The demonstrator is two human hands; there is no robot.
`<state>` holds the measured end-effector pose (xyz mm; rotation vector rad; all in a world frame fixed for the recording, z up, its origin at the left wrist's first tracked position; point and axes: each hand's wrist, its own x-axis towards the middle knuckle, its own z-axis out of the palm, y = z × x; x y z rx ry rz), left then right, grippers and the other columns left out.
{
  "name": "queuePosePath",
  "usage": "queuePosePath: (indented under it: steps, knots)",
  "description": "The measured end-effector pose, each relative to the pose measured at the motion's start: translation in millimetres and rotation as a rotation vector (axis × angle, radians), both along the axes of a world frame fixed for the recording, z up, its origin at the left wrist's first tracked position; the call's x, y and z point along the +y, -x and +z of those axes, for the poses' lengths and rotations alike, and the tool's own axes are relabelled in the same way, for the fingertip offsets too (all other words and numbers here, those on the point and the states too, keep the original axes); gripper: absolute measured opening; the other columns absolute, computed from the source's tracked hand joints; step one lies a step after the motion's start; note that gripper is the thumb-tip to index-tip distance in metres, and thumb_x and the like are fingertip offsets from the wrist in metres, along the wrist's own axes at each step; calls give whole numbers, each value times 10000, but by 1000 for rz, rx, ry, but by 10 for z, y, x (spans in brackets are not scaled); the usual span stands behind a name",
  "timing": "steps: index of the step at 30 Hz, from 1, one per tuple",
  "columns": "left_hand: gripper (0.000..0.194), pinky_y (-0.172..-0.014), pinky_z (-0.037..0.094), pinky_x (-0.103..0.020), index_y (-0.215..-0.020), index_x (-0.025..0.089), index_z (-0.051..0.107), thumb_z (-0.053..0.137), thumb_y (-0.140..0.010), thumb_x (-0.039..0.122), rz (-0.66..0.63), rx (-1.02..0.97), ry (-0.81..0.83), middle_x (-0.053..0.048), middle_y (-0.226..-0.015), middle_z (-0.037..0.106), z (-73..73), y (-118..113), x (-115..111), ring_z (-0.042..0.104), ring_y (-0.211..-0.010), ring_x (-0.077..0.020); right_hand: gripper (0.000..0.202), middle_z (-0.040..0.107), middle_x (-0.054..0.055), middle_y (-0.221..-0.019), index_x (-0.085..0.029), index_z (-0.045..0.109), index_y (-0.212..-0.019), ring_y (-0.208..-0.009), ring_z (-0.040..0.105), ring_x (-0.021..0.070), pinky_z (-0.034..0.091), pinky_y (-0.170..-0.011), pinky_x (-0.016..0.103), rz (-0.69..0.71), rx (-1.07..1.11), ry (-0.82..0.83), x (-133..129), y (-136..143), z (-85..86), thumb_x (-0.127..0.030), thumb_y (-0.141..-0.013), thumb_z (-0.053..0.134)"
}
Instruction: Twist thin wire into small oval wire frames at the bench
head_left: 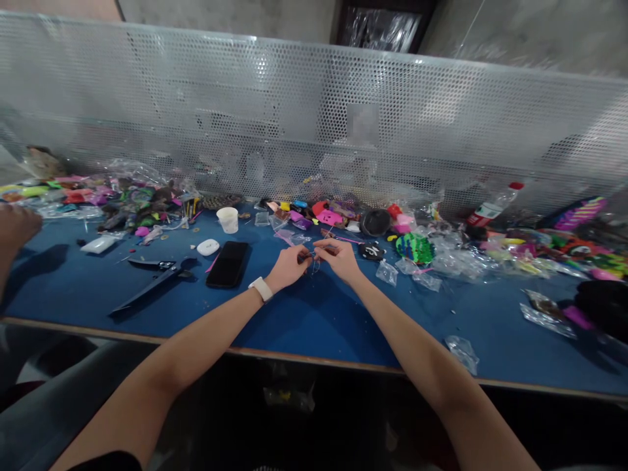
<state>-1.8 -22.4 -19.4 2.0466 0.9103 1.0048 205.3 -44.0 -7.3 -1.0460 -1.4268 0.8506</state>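
Note:
Above the middle of the blue table, my left hand and my right hand meet fingertip to fingertip. Both are closed in a pinch on a small thin item, partly hidden by the fingers and too small to name; it looks clear or wiry. A white band circles my left wrist. Left of that hand lies a black phone. A black round piece with white marks and a small clear plastic bag lie to the right of my right hand.
A white cup, a white case and a black strap-like piece lie leftward. Colourful scraps and plastic bags line the perforated metal screen. A red-capped bottle leans at right. Another person's hand is at far left.

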Motion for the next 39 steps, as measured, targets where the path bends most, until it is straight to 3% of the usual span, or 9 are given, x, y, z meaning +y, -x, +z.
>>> queuePosePath:
  steps: [10,17,20,24,28,39]
  knots:
    - [103,-741,595,-311,-972,209,703,662,-1050,156,-8,-5,-20,-15,-764,784,-4,-18,-22,747,-631,-188,483,769,22,-799,-248,882,-995,-634,744,225,626,-655,408,5,2,-28,14,-15,-16,-664,-787,1010]
    - [143,-658,602,-307,-970,210,699,650,-1088,276,-66,-160,209,-41,-834,775,-65,-56,29,753,-687,-196,543,776,33,-849,-252,871,-1049,-695,764,234,652,-689,407,-35,-19,-78,13,-28,-3,-738,-828,964]
    - [68,-661,610,-309,-1022,208,701,714,-1049,270,-69,-224,283,-47,-868,796,-90,-67,48,767,-720,-199,559,798,45,-914,-260,868,-1066,-738,792,246,691,-737,426,-29,-13,-73,0,-19,0,-754,-823,968]
    - [177,-774,643,-344,-1159,213,679,765,-1004,216,-87,-310,244,-24,-861,807,-75,-56,52,802,-776,-209,554,800,46,-959,-262,859,-1102,-743,796,239,723,-785,451,-21,3,-77,-3,-17,10,-740,-842,964]
    - [177,-875,665,-394,-1177,206,675,764,-1028,237,-134,-343,207,-43,-890,832,-44,-45,51,827,-838,-227,557,777,33,-948,-255,843,-1122,-719,777,224,724,-778,447,-33,12,-77,3,-30,33,-716,-837,975]
    - [189,-853,666,-360,-1163,190,700,782,-994,201,-77,-306,191,-64,-942,861,-1,-23,49,836,-866,-208,647,765,35,-985,-260,816,-1065,-736,762,222,687,-757,436,-58,116,-3,-20,21,88,-780,-731,1007]
